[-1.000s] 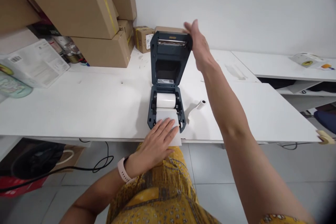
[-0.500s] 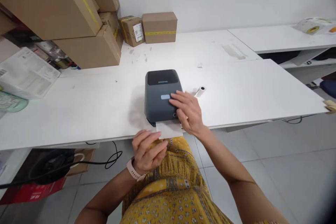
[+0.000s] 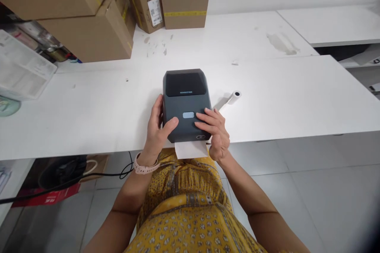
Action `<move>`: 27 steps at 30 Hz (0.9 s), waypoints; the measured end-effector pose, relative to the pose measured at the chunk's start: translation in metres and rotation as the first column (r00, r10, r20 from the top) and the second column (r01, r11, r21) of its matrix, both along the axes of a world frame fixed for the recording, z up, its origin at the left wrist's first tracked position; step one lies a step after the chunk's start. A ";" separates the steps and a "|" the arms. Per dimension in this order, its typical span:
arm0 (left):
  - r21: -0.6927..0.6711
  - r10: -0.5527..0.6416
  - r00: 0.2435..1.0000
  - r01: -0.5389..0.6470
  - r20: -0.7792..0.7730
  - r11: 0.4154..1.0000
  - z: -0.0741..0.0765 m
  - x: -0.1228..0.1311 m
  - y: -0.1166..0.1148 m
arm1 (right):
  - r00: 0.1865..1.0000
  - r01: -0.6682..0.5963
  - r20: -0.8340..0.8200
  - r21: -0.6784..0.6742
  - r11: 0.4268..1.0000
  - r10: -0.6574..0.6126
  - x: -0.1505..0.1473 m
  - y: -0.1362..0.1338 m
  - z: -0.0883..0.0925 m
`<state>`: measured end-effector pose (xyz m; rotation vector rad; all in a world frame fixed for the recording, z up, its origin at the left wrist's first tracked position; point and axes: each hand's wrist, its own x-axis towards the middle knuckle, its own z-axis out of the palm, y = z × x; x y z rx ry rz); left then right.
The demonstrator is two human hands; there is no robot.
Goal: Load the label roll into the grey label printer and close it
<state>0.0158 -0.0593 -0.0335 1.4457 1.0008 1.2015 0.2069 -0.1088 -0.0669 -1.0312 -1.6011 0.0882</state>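
Since half a sec ago, the person's left hand (image 3: 154, 131) has moved up from the paper at the front to the L side of the dark blue-grey, box-shaped plastic printer (image 3: 175, 104); the right hand (image 3: 216, 131) is still at the printer's R edge. A sec ago the lid stood up; now it's down.

From where I stand, the printer sits nr the front edge of a long white desk (image 3: 285, 104), directly in front of the person. The left hand holds it: fingers along the L side, thumb flat on top. The right hand has fingertips resting on top, nr a pale blue rect. window (image 3: 188, 115), thumb bent by the front R corner; can't tell if it grips.

A blank white paper strip (image 3: 191, 150) sticks out of the printer's front, past the desk edge. Just R of the printer, a small white paper roll (image 3: 235, 96) lies on its side w/ a loose tail.

The person wears a pale pink wristband (image 3: 145, 167) on the L wrist & yellow patterned clothing (image 3: 184, 221). Bkgd: two brown cardboard boxes (image 3: 185, 0) w/ yellow tape, side by side; bigger brown cartons (image 3: 84, 37) stacked to the L. Below the desk, L: a black cable (image 3: 110, 174).
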 end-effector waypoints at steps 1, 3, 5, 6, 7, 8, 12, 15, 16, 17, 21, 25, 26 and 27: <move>0.001 0.009 1.000 -0.009 0.002 1.000 0.000 0.001 -0.002 | 1.000 0.013 -0.025 0.014 1.000 -0.013 -0.002 0.001 -0.003; 0.014 0.032 0.999 -0.032 0.004 0.999 0.001 0.004 -0.002 | 0.996 0.040 -0.081 0.065 0.997 -0.035 -0.007 0.004 -0.007; 0.034 0.048 0.999 -0.048 0.002 0.998 0.002 0.007 0.000 | 0.993 0.054 -0.114 0.114 0.992 -0.041 -0.010 0.008 -0.009; 0.041 0.051 0.999 -0.051 -0.002 0.998 0.003 0.009 0.000 | 0.992 0.052 -0.117 0.129 0.990 -0.037 -0.010 0.009 -0.010; 0.046 0.057 0.998 -0.056 -0.008 0.997 0.003 0.009 -0.002 | 0.993 0.044 -0.111 0.140 0.989 -0.029 -0.010 0.010 -0.009; 0.054 0.071 0.997 -0.070 -0.017 0.996 0.002 0.009 -0.005 | 0.995 0.030 -0.099 0.148 0.989 -0.016 -0.009 0.010 -0.008; 0.127 0.362 0.932 -0.360 0.008 0.924 -0.012 0.001 -0.047 | 0.996 -0.034 -0.081 0.107 0.994 0.043 -0.003 0.006 -0.002; -0.014 0.384 0.923 -0.384 -0.007 0.923 -0.026 -0.007 -0.087 | 0.991 -0.040 -0.129 0.061 0.997 0.048 -0.005 0.003 0.001; -0.105 0.256 0.966 -0.259 -0.046 0.960 -0.028 -0.008 -0.097 | 0.988 -0.034 -0.148 0.060 0.998 0.042 -0.006 0.002 0.002; -0.215 0.098 0.993 -0.110 -0.066 0.970 -0.029 -0.006 -0.102 | 0.986 -0.025 -0.165 0.061 0.998 0.035 -0.008 0.002 0.002; -0.489 -0.174 0.983 0.177 0.052 0.854 -0.017 0.013 -0.098 | 0.986 -0.021 -0.166 0.031 0.999 0.026 -0.009 0.000 0.006; -0.553 -0.017 0.971 0.151 0.240 0.819 -0.006 0.030 -0.089 | 0.989 -0.048 -0.141 0.000 0.999 0.048 -0.007 -0.001 0.009; -0.554 -0.013 0.968 0.153 0.249 0.819 -0.007 0.031 -0.089 | 0.988 -0.046 -0.145 -0.001 0.999 0.045 -0.007 -0.002 0.010; -0.553 -0.020 0.970 0.154 0.242 0.819 -0.008 0.032 -0.089 | 0.989 -0.038 -0.147 -0.003 0.999 0.037 -0.007 -0.002 0.010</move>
